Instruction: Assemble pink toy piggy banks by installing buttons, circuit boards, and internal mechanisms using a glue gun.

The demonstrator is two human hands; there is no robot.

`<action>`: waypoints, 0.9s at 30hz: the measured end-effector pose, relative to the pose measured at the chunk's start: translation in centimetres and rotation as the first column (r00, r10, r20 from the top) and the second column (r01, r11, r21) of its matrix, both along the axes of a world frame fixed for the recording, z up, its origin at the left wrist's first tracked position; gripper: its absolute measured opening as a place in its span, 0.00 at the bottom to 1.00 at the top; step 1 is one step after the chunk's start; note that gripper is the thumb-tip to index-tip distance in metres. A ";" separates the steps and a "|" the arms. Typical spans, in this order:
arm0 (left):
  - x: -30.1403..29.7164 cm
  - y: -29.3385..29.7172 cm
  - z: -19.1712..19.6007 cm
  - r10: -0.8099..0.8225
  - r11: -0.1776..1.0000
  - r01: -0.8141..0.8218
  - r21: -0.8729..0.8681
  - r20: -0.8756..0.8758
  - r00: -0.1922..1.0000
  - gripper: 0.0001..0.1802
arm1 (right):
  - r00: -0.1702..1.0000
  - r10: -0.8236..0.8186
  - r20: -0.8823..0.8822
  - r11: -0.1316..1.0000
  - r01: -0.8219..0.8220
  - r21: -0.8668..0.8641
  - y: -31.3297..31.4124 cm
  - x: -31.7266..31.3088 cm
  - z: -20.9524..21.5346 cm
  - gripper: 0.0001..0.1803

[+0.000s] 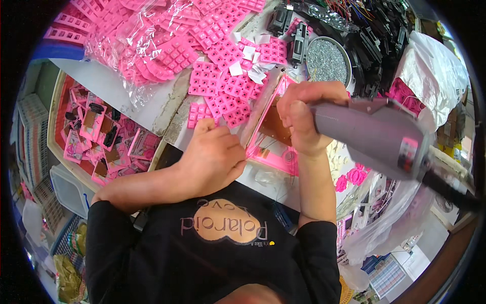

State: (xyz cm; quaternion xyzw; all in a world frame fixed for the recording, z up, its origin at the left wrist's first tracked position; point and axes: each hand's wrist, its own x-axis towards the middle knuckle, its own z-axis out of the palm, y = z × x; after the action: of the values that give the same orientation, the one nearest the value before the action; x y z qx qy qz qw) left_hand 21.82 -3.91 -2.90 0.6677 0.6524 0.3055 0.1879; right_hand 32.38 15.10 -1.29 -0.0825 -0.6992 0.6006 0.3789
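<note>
My right hand is wrapped round a grey electric screwdriver with a black cable at its rear end. Behind the hand, the tool's tip is hidden. Below it a pink plastic housing lies on the worktop, with a brown board inside and thin wires at its near edge. My left hand is closed at the housing's left near corner, its fingers curled; what they pinch, if anything, does not show. Just beyond that hand lie several pink keypad pieces with square holes.
A round bowl of small silvery screws stands beyond my right hand, with black battery-box-like parts beside it. Pink parts in clear plastic are heaped at the far left. A bin of pink assemblies sits left; pink roses lie right.
</note>
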 end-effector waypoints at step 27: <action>-1.2 5.3 2.2 0.235 0.823 0.220 -0.524 0.665 0.709 0.09 | 0.766 -0.002 0.643 0.946 0.209 -0.247 -4.1 7.3 0.9 0.05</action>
State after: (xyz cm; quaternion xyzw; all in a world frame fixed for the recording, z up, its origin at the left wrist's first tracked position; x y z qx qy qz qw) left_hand 20.63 1.34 -0.71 0.4089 0.5930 0.3287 0.6109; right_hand 39.73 11.03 -0.38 -0.3770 -0.6790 0.6149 0.1369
